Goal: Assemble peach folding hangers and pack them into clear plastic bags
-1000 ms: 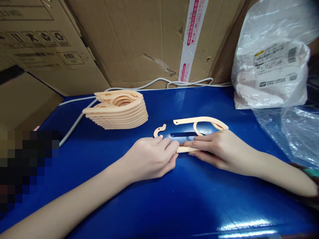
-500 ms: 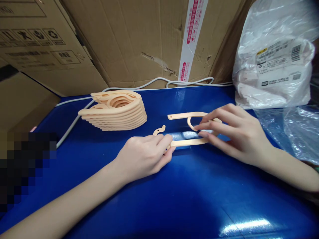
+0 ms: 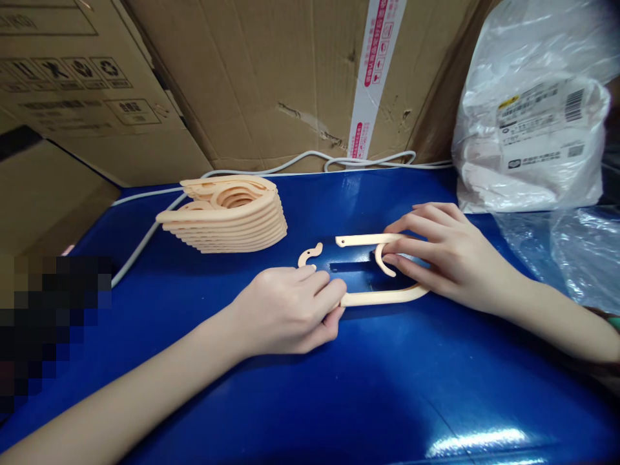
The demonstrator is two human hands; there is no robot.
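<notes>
A beige folding clothes hanger (image 3: 380, 298) lies between my hands, its two arms roughly parallel with their ends toward the left. My left hand (image 3: 295, 310) pinches the left end of the near arm, covering that end. My right hand (image 3: 436, 252) is closed over the right side of the hanger, hiding where the arms meet. From under its fingertips a curved beige hook (image 3: 385, 261) points between the arms. Just beyond my left fingers shows a small curved beige piece (image 3: 310, 254) with a hole; whether it joins what I hold is hidden.
A stack of folded beige hangers (image 3: 225, 219) sits at the left on the blue tabletop (image 3: 310, 407). A white cable (image 3: 271, 172) runs along the back, before cardboard boxes (image 3: 271, 77). At the right stand a clear plastic bag (image 3: 533, 123) with a label and loose film (image 3: 586, 258).
Both hands have shifted the hanger slightly toward me and to the right. My right fingers have curled further around it, and the hook now shows more fully between the arms.
</notes>
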